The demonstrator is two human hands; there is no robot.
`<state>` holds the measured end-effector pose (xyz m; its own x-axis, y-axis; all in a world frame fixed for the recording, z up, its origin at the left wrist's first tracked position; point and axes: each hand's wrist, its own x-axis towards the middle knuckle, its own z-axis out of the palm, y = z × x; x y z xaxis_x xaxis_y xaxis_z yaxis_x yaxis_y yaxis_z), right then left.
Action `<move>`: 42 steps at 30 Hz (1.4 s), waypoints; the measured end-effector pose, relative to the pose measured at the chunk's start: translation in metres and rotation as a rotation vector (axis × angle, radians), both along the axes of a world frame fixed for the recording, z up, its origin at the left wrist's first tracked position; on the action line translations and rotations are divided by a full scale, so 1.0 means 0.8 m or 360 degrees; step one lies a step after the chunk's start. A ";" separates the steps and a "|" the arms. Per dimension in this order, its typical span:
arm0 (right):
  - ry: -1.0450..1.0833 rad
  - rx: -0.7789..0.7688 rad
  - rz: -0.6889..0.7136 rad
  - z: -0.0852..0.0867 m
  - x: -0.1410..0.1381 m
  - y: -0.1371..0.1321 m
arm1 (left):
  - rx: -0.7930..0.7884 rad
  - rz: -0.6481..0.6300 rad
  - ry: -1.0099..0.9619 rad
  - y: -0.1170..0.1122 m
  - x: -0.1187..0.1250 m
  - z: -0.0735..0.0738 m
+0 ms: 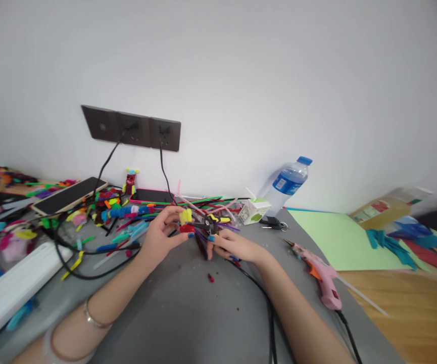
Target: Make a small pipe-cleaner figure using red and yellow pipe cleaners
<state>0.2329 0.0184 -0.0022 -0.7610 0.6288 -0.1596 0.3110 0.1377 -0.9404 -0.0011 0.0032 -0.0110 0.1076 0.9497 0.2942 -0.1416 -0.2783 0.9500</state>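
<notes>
My left hand [164, 233] pinches a small fuzzy piece [185, 217], yellow at the top and red below, that looks made of pipe cleaner. My right hand [231, 246] is closed on a pair of pliers [209, 222] with a dark head and yellow on the handles. Their jaws point left and reach the fuzzy piece; whether they grip it I cannot tell. Behind both hands lies a heap of loose pipe cleaners [203, 203]. A tiny red scrap [211, 277] is on the grey table [180, 313] in front of them.
A pink glue gun [326, 283] with a cord lies at right. Farther back are a water bottle [288, 184], a small carton [254, 211] and keys [275, 223]. At left are a phone [70, 195], black cables [89, 277], a white bar [17, 290] and several pipe-cleaner figures.
</notes>
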 end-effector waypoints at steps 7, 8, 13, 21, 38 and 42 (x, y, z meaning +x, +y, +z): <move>0.0020 0.0004 0.0000 0.001 0.000 0.000 | 0.0001 -0.0023 -0.0004 0.000 -0.001 0.000; 0.0017 0.0002 -0.0001 0.002 0.000 0.000 | 0.0005 -0.0026 -0.0003 0.000 -0.001 0.000; 0.0024 -0.0002 0.0008 0.001 0.000 0.001 | 0.0005 -0.0012 0.0003 0.000 -0.001 0.000; 0.0015 -0.0018 -0.0005 0.000 0.000 0.001 | -0.0004 -0.0035 -0.0002 0.000 -0.002 -0.004; 0.0017 -0.0027 -0.0001 0.001 0.000 0.000 | 0.0001 -0.0019 -0.0004 0.000 -0.001 0.000; 0.0016 -0.0018 -0.0004 0.001 0.000 0.000 | -0.0001 -0.0015 -0.0007 0.000 0.000 0.000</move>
